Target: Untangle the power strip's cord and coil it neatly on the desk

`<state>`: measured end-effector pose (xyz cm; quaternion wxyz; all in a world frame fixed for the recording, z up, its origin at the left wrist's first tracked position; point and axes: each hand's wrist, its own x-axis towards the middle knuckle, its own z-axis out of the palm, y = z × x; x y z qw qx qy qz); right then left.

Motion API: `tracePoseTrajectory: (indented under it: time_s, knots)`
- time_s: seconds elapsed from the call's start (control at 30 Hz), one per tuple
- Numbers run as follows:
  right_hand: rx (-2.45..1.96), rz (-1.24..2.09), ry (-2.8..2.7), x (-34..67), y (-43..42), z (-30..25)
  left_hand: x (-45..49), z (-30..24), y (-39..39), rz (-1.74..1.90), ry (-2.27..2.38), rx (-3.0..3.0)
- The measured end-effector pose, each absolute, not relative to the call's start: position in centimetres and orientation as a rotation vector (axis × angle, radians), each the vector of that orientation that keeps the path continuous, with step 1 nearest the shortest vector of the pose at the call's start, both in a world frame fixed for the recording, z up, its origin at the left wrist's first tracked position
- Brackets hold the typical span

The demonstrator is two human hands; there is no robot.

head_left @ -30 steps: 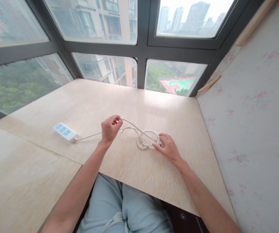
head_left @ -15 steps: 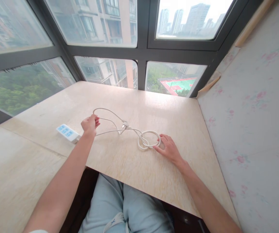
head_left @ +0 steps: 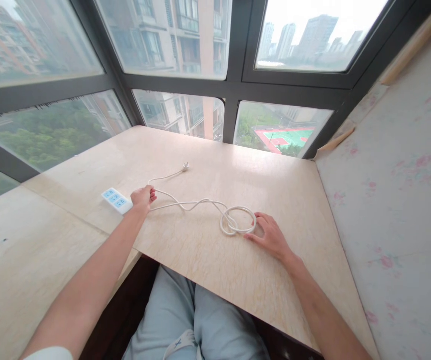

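A white power strip [head_left: 116, 200] with blue socket faces lies on the tabletop, partly hidden behind my left wrist. My left hand [head_left: 143, 197] is closed around its white power cord [head_left: 194, 202], just right of the strip. From that hand a length of cord runs away to the plug [head_left: 185, 166], which is apart from the other cord lengths. The cord also stretches right into a loose coil [head_left: 238, 220] of overlapping loops. At the coil's right edge, my right hand [head_left: 271, 235] has its thumb and fingers curled on the loop.
The pale marble-patterned tabletop [head_left: 207, 260] has a seam on the left and a front edge above my legs [head_left: 185, 310]. Dark-framed windows [head_left: 234, 85] border the far and left sides. A wall with flowered paper [head_left: 388, 225] closes the right side.
The plug has moved away from the crossing cords toward the window, with its cord length now swung out. My left hand keeps its grip; my right hand stays at the coil. The view has shifted slightly.
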<state>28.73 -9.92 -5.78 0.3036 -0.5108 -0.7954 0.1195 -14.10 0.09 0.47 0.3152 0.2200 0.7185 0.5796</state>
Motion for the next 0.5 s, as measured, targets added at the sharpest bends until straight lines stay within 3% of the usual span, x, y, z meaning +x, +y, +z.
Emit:
tracePoseTrajectory:
  time_s: [0.27,0.5]
  knots:
    - [-1.345,0.312,-2.091,28.9,-9.9,-6.0,-12.6,2.9,0.0,1.444,1.719,0.708]
    - [-1.319,0.370,-2.085,29.2,-9.7,-6.3,-12.4,2.9,-0.1,1.195,1.838,0.908]
